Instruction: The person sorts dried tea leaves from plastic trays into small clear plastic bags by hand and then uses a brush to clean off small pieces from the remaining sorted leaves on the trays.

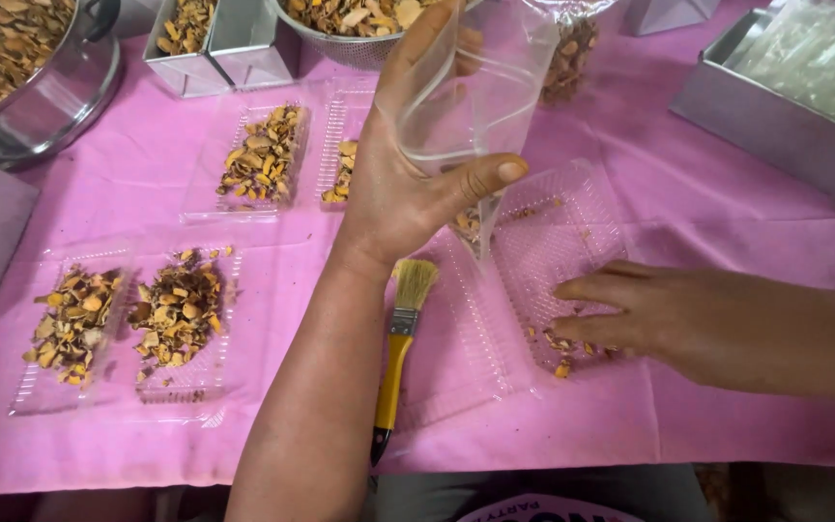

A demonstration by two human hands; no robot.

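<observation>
Two filled clear trays (118,324) are sitting at the pink table's (707,242) left edge. Left hand (408,184) is pinching an empty clear bag (480,92). Right hand's fingers (596,290), loosely together, are gathering the last dried chips (562,346) in the near-empty clamshell tray (558,242).

My left hand (408,184) is raised at the frame's centre, forearm rising from the bottom edge, thumb and fingers pinched together. My right hand (630,309) lies flat at right, fingers extended leftward.
</observation>
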